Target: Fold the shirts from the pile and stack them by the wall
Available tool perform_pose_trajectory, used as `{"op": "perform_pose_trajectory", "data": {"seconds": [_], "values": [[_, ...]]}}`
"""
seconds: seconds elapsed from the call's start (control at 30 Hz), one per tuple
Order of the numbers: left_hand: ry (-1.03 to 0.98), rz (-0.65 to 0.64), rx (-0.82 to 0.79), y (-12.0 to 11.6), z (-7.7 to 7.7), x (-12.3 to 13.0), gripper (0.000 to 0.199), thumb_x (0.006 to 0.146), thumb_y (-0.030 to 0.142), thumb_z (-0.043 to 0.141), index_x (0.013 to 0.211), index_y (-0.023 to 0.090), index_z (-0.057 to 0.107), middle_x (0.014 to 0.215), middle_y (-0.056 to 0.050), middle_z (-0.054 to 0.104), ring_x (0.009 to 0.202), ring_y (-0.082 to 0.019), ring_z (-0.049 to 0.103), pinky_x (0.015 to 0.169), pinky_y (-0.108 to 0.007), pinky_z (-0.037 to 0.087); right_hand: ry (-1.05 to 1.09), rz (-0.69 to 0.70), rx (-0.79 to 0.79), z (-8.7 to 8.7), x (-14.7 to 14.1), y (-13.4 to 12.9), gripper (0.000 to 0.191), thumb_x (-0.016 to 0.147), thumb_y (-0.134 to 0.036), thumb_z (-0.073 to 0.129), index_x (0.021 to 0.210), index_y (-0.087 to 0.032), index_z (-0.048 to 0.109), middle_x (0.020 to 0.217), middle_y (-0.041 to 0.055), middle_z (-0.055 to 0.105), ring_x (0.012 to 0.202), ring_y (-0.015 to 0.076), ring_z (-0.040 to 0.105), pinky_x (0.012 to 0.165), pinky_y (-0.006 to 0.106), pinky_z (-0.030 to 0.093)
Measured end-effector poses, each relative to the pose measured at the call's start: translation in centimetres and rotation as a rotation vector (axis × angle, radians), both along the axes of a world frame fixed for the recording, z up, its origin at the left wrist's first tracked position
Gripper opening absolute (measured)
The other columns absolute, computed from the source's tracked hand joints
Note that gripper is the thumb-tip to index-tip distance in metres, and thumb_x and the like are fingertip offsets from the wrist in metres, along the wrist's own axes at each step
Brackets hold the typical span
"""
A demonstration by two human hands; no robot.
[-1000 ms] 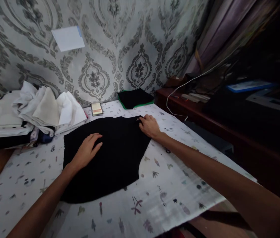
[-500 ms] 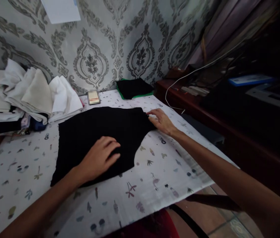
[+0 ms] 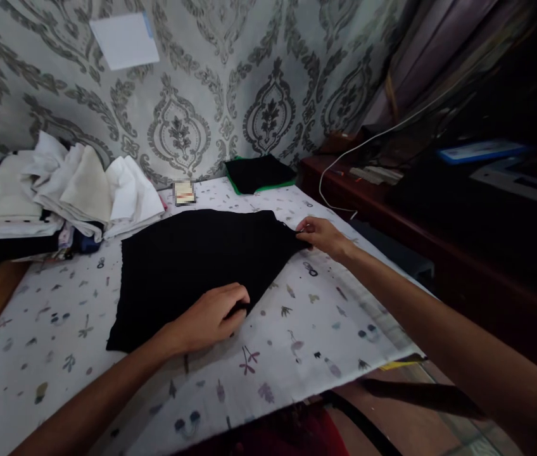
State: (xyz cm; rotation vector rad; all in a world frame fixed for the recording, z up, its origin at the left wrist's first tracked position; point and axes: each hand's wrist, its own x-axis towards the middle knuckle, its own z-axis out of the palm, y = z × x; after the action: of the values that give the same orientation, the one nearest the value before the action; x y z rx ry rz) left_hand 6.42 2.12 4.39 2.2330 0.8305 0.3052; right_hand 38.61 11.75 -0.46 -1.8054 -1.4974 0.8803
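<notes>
A black garment point(image 3: 187, 266) lies spread out on the patterned white tablecloth point(image 3: 297, 323). At its near edge, my left hand point(image 3: 216, 316) is closed, a bit of the dark cloth caught between thumb and fingers. My right hand point(image 3: 322, 235) pinches the narrow far-right end of the same garment. Between the two hands the cloth's edge runs fairly straight. Its exact kind does not show clearly.
Folded white and cream clothes point(image 3: 83, 190) are heaped at the left. A folded black and green cloth point(image 3: 259, 173) lies at the back, with a small blurred card point(image 3: 183, 192) nearby. A dark red desk point(image 3: 368, 190) with a white cable point(image 3: 323, 180) borders the right.
My left hand has moved right along the garment and closed on its near edge. My right hand has closed on the right end, and the curved edge between them has straightened.
</notes>
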Motion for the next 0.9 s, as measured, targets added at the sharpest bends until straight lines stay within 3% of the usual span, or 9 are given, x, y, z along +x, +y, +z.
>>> {"op": "perform_pose_trajectory", "data": {"seconds": [0.1,0.23,0.43,0.53,0.63,0.7,0.83,0.9], "values": [[0.008,-0.037,-0.01,-0.4,-0.6,-0.1,0.009,0.089,0.015,0.047,0.091,0.02,0.055,0.09,-0.002,0.06,0.076,-0.013,0.053,0.07,-0.028,0.042,-0.1,-0.029,-0.028,-0.2,0.4,-0.1,0.021,0.073,-0.013,0.063,0.093,-0.019,0.061,0.066,-0.0025,0.059,0.052,0.0122,0.053,0.05,0.026,0.044],[-0.044,-0.064,-0.102,-0.3,-0.6,-0.5,0.011,0.091,0.018,0.048,0.092,0.02,0.059,0.084,0.0,0.061,0.07,-0.011,0.052,0.065,-0.024,0.042,-0.385,0.016,0.038,0.4,0.5,0.8,0.031,0.075,-0.019,0.065,0.106,-0.021,0.068,0.086,0.0027,0.069,0.073,0.017,0.063,0.067,0.028,0.05],[-0.06,0.051,-0.132,0.8,-0.7,-1.7,0.016,0.093,0.024,0.048,0.097,0.019,0.062,0.081,0.0,0.062,0.067,-0.011,0.052,0.059,-0.023,0.038,-0.602,0.022,0.062,1.2,-2.4,5.8,0.042,0.085,-0.039,0.06,0.121,-0.018,0.065,0.109,0.0105,0.071,0.098,0.0251,0.065,0.081,0.035,0.051],[-0.099,0.11,-0.179,1.1,-1.6,-2.0,0.016,0.093,0.025,0.048,0.094,0.019,0.063,0.08,0.0,0.063,0.069,-0.012,0.055,0.062,-0.024,0.041,-0.626,0.022,0.048,1.0,-4.1,8.7,0.041,0.08,-0.036,0.065,0.117,-0.017,0.066,0.113,0.0117,0.07,0.1,0.0259,0.064,0.079,0.033,0.05],[-0.166,0.155,-0.23,1.1,-2.6,-2.0,0.016,0.092,0.026,0.05,0.093,0.018,0.064,0.08,-0.001,0.065,0.071,-0.013,0.057,0.066,-0.025,0.043,-0.648,0.02,0.045,0.9,-5.0,10.4,0.026,0.078,-0.022,0.064,0.103,-0.018,0.069,0.106,0.0097,0.071,0.095,0.0245,0.064,0.075,0.031,0.049],[-0.192,0.179,-0.247,1.1,-3.0,-2.0,0.017,0.092,0.027,0.05,0.092,0.018,0.064,0.08,-0.001,0.066,0.071,-0.013,0.057,0.064,-0.024,0.042,-0.665,0.004,0.088,1.1,-5.2,10.5,0.024,0.079,-0.016,0.059,0.101,-0.019,0.068,0.106,0.0099,0.07,0.096,0.025,0.063,0.076,0.032,0.048],[-0.207,0.191,-0.245,1.1,-3.3,-2.0,0.018,0.093,0.028,0.049,0.093,0.018,0.064,0.08,-0.001,0.066,0.069,-0.013,0.056,0.062,-0.024,0.04,-0.704,-0.076,0.236,1.2,-4.8,9.7,0.033,0.09,-0.015,0.042,0.118,-0.019,0.058,0.126,0.0136,0.063,0.107,0.0274,0.058,0.083,0.036,0.045],[-0.205,0.188,-0.224,1.0,-3.4,-2.0,0.018,0.094,0.027,0.049,0.094,0.018,0.064,0.08,-0.001,0.066,0.07,-0.013,0.057,0.062,-0.024,0.04,-0.718,-0.105,0.254,0.8,-4.6,9.4,0.035,0.091,-0.015,0.037,0.121,-0.018,0.056,0.126,0.0147,0.062,0.107,0.0278,0.058,0.083,0.037,0.044]]}}
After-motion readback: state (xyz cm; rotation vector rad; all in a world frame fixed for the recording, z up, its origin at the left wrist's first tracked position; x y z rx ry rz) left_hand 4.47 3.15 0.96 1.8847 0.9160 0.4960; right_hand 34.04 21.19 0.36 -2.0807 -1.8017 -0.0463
